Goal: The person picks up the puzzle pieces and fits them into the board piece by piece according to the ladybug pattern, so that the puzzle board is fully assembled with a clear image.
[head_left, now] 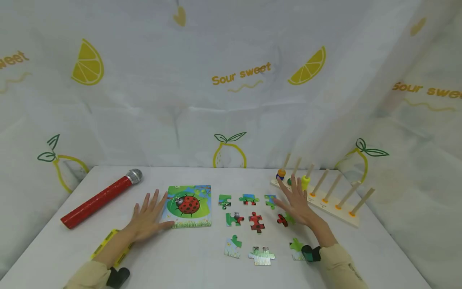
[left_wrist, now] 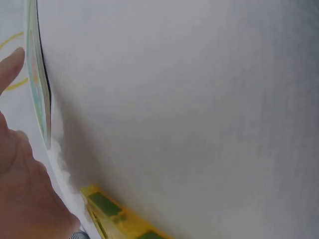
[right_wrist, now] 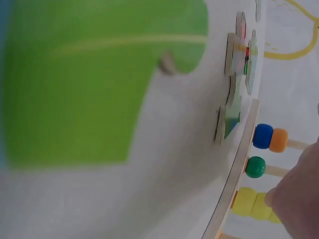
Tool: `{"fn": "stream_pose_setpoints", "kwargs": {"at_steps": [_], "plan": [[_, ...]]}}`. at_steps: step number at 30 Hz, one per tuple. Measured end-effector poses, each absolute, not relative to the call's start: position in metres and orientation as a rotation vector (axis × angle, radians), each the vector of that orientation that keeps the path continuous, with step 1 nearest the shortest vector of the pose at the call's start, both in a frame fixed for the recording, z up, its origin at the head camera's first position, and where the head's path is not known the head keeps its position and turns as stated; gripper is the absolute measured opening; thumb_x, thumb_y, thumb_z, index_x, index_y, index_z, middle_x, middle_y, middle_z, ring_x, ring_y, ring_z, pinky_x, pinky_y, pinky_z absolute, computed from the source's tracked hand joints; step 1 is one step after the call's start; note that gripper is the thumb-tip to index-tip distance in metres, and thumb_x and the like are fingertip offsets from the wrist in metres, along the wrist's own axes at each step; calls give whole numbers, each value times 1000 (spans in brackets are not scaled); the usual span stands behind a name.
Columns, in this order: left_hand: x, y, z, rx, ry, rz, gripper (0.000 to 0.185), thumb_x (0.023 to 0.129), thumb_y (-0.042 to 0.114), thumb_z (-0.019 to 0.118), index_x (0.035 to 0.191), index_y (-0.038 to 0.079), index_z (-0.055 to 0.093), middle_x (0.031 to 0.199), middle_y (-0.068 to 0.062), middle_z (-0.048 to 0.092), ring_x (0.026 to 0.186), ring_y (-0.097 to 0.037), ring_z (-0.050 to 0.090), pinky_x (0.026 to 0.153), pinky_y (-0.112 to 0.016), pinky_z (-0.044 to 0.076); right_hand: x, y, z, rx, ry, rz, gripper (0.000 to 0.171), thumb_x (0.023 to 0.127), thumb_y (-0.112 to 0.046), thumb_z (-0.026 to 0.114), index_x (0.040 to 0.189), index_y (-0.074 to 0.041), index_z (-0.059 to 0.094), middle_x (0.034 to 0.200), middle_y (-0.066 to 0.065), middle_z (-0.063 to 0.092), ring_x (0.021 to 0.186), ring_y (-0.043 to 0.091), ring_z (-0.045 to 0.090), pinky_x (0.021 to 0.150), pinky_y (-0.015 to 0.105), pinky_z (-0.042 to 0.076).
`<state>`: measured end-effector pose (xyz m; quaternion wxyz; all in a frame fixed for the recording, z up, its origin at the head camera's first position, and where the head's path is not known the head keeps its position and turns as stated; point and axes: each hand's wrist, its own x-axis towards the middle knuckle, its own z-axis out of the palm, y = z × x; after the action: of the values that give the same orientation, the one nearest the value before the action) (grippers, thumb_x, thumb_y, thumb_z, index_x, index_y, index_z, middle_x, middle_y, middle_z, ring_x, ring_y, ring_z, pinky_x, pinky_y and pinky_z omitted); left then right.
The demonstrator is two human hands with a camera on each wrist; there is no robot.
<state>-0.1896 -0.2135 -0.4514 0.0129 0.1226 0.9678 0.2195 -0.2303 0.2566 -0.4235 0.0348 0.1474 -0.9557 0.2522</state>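
Observation:
A ladybird puzzle board (head_left: 189, 206) lies on the white table (head_left: 187, 257). My left hand (head_left: 147, 216) rests flat beside its left edge, fingers spread, thumb touching the board's near corner. Several loose puzzle pieces (head_left: 255, 221) are scattered to the right of the board. My right hand (head_left: 296, 202) lies open and flat over the rightmost pieces, partly covering a red and green piece (head_left: 283, 220). In the left wrist view the board edge (left_wrist: 40, 84) shows by my fingers (left_wrist: 11, 67). The right wrist view shows a close green piece (right_wrist: 99, 79) and beads (right_wrist: 269, 137).
A red tube with a silver microphone-like head (head_left: 101, 197) lies at the left. A wooden peg rack (head_left: 325, 198) with coloured beads stands at the right, just beyond my right hand. A yellow and green strip (head_left: 108, 243) lies under my left forearm. A lemon-print cloth hangs all round.

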Motion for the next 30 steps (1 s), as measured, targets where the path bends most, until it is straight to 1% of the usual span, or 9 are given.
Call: {"fn": "stream_pose_setpoints", "kwargs": {"at_steps": [4, 8, 11, 15, 18, 21, 24, 28, 30], "plan": [[-191, -218, -445, 458, 2993, 684, 91, 82, 56, 63, 147, 1, 33, 154, -29, 16, 139, -53, 2, 102, -76, 4, -240, 248, -424, 519, -2900, 922, 73, 96, -45, 48, 155, -15, 17, 156, 22, -17, 139, 43, -23, 100, 78, -2], [-195, -226, -443, 506, 2991, 622, 84, 80, 57, 65, 142, 4, 45, 152, -26, 27, 139, -53, 6, 102, -75, 9, -246, 237, -420, 569, -2881, 1094, 73, 95, -47, 49, 155, -17, 18, 158, 18, -15, 141, 40, -21, 100, 78, 1], [-197, -227, -441, 536, 3004, 574, 84, 77, 57, 68, 139, 4, 49, 150, -24, 32, 138, -52, 10, 102, -75, 11, -250, 229, -418, 604, -2853, 1188, 73, 95, -45, 51, 154, -16, 20, 159, 16, -8, 143, 40, -16, 102, 76, 2], [-197, -225, -436, 562, 3005, 529, 86, 74, 55, 72, 138, 2, 51, 148, -24, 36, 137, -53, 15, 102, -74, 15, -253, 221, -419, 609, -2844, 1268, 72, 94, -44, 53, 153, -16, 23, 160, 13, 4, 145, 36, -8, 106, 73, 3], [-197, -225, -433, 559, 2989, 550, 86, 73, 54, 75, 137, 2, 51, 146, -23, 39, 137, -52, 17, 103, -73, 18, -255, 215, -420, 642, -2828, 1346, 70, 94, -38, 57, 152, -14, 27, 159, 13, 13, 146, 33, 2, 111, 65, 10], [-197, -225, -432, 538, 2960, 588, 86, 72, 51, 77, 137, 1, 51, 146, -22, 41, 137, -51, 19, 102, -72, 21, -258, 209, -422, 704, -2783, 1442, 65, 94, -28, 61, 150, -10, 33, 157, 15, 23, 145, 32, 15, 113, 54, 21], [-197, -226, -432, 530, 2938, 610, 87, 72, 50, 77, 137, -1, 50, 146, -20, 42, 137, -49, 20, 101, -71, 24, -262, 203, -425, 768, -2727, 1529, 60, 93, -17, 64, 145, -2, 39, 151, 19, 33, 140, 35, 28, 110, 47, 30], [-198, -226, -433, 545, 2932, 621, 86, 73, 49, 78, 137, -1, 50, 145, -18, 43, 137, -48, 22, 101, -70, 27, -266, 194, -427, 810, -2659, 1670, 53, 90, -5, 65, 138, 7, 44, 142, 26, 44, 132, 39, 41, 105, 44, 38], [-199, -226, -433, 552, 2937, 617, 86, 73, 49, 78, 137, -1, 50, 145, -17, 44, 137, -47, 25, 100, -69, 30, -268, 188, -426, 806, -2648, 1740, 51, 89, -2, 66, 135, 9, 47, 138, 27, 47, 128, 39, 46, 103, 41, 41]]}}
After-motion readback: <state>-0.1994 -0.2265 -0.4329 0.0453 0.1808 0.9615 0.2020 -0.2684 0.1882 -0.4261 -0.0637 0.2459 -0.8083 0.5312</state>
